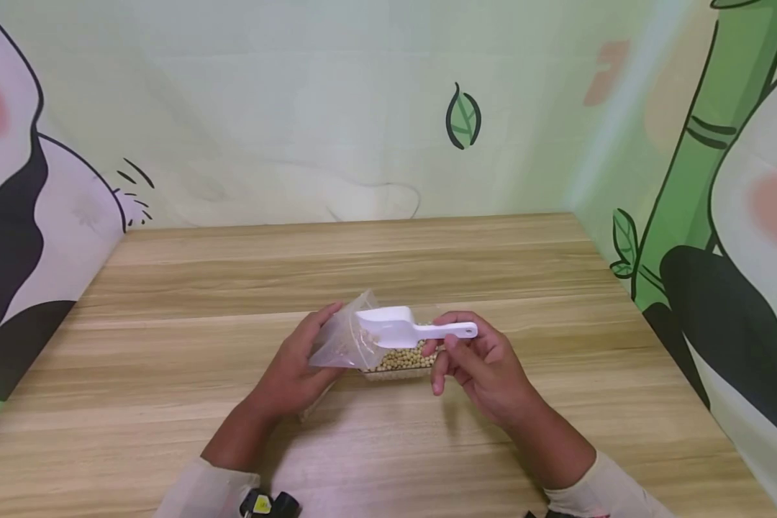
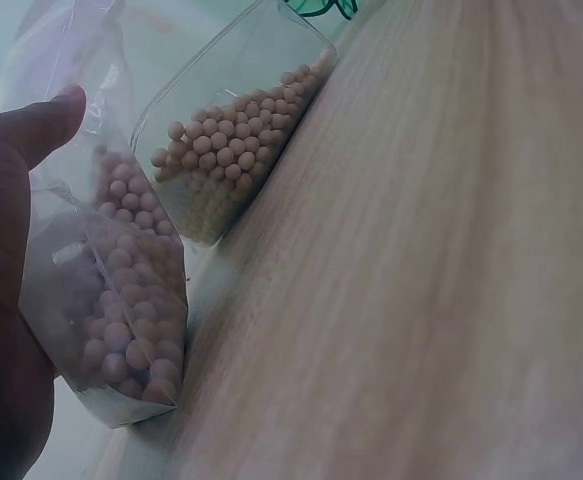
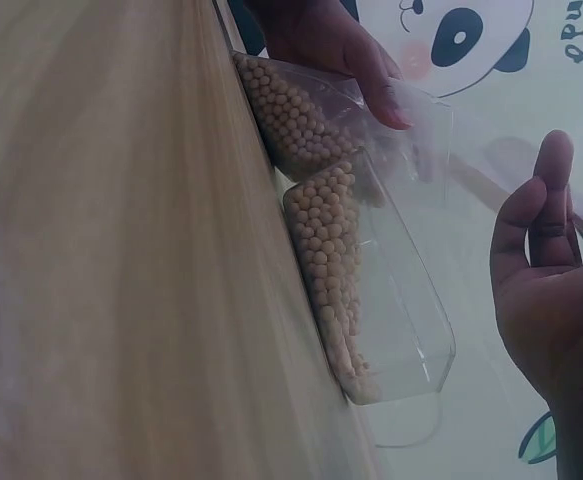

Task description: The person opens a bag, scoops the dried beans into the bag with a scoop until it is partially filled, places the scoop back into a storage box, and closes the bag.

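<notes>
My left hand (image 1: 301,367) grips a clear plastic bag (image 1: 339,342) from its left side, thumb against the film. Pale round beans (image 2: 136,300) fill the lower part of the bag, which stands upright with its mouth spread. In my right hand (image 1: 488,370), thumb and fingers pinch the handle of a white scoop (image 1: 395,329). The scoop's bowl overlaps the bag's mouth in the head view. Right beside the bag, a clear plastic box (image 3: 411,300) holds more of these beans (image 1: 401,358), heaped unevenly. Part of the box is hidden behind the scoop and bag.
All of this stands on a wood-grain table (image 1: 233,273). Behind and at both sides rise walls (image 1: 285,108) printed with pandas, leaves and bamboo. A dark device (image 1: 268,503) sits on the left sleeve (image 1: 210,489).
</notes>
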{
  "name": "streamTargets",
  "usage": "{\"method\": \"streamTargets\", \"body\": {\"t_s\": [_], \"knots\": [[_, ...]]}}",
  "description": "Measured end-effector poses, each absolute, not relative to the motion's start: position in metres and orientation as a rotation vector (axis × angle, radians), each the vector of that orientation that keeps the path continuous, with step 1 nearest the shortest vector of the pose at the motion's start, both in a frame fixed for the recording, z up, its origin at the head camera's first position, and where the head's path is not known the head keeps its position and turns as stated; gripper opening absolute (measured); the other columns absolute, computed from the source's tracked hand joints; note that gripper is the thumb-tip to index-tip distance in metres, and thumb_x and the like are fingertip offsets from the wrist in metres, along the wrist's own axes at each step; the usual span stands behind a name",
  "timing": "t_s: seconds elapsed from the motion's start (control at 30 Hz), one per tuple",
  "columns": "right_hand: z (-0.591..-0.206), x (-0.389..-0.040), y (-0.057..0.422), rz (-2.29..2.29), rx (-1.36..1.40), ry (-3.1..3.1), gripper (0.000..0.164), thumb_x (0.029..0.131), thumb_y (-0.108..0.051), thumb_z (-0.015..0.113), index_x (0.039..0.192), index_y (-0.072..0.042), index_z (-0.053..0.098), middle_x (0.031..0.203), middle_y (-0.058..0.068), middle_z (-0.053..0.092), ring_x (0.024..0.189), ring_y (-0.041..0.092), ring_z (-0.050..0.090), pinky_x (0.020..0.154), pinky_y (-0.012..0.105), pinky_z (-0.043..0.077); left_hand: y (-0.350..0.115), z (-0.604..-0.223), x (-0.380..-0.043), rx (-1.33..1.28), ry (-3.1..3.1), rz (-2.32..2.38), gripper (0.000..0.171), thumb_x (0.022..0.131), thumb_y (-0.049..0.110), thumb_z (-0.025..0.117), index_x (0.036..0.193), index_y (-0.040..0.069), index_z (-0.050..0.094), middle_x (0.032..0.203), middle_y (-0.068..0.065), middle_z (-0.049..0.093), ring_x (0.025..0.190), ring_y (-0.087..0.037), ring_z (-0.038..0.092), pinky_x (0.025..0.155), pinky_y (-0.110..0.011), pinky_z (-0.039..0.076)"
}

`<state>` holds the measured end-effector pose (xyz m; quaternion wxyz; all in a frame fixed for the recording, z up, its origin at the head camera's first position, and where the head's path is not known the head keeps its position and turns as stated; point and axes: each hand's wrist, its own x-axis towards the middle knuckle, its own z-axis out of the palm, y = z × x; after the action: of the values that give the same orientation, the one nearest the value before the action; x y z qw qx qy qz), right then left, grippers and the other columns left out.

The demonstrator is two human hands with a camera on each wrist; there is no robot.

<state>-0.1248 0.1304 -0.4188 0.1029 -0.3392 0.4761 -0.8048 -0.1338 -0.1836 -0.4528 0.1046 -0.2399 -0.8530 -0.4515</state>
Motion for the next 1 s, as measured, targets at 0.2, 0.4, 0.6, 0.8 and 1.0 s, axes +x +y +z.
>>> {"method": "streamTargets", "body": {"t_s": [0.2,0.4,0.6,0.8,1.0], "knots": [[-0.420,-0.126,0.130,-2.387,-1.028,1.425,0.032,0.115,-0.001,0.043,0.138,-0.010,0.065,0.114,0.000,0.077,0.076,0.010,0.074,0.073,0.025,0.062,-0.184,-0.453,-0.134,-0.705,-2.510,-1.332,0.086,0.091,0.006,0.086,0.164,0.005,0.042,0.158,-0.022,0.057,0.143,-0.040,0.058,0.116,-0.066,0.047],[-0.419,-0.129,0.135,-2.485,-0.888,1.472,0.030,0.117,-0.005,0.043,0.134,-0.012,0.066,0.105,-0.001,0.077,0.072,0.009,0.072,0.067,0.023,0.060,-0.184,-0.453,-0.135,-0.708,-2.511,-1.337,0.086,0.091,0.006,0.086,0.165,0.005,0.042,0.159,-0.022,0.056,0.146,-0.043,0.055,0.118,-0.068,0.045],[-0.414,-0.131,0.137,-2.682,-0.562,1.491,0.020,0.117,-0.014,0.049,0.127,-0.012,0.066,0.094,0.001,0.074,0.062,0.010,0.068,0.059,0.021,0.057,-0.185,-0.452,-0.133,-0.713,-2.504,-1.337,0.086,0.091,0.004,0.085,0.165,0.004,0.042,0.159,-0.023,0.055,0.145,-0.042,0.056,0.118,-0.067,0.045],[-0.410,-0.134,0.136,-2.757,-0.247,1.669,0.018,0.116,-0.011,0.050,0.115,-0.008,0.068,0.080,0.000,0.071,0.056,0.011,0.062,0.054,0.022,0.053,-0.186,-0.451,-0.132,-0.721,-2.487,-1.320,0.087,0.089,0.003,0.087,0.164,0.003,0.042,0.159,-0.023,0.056,0.143,-0.038,0.058,0.116,-0.064,0.046],[-0.407,-0.132,0.133,-2.694,-0.132,1.879,0.018,0.114,-0.006,0.051,0.112,-0.007,0.069,0.076,0.001,0.068,0.056,0.012,0.061,0.053,0.024,0.054,-0.186,-0.451,-0.132,-0.721,-2.501,-1.316,0.087,0.090,0.006,0.087,0.165,0.005,0.041,0.159,-0.021,0.056,0.141,-0.036,0.058,0.116,-0.063,0.048]]}}
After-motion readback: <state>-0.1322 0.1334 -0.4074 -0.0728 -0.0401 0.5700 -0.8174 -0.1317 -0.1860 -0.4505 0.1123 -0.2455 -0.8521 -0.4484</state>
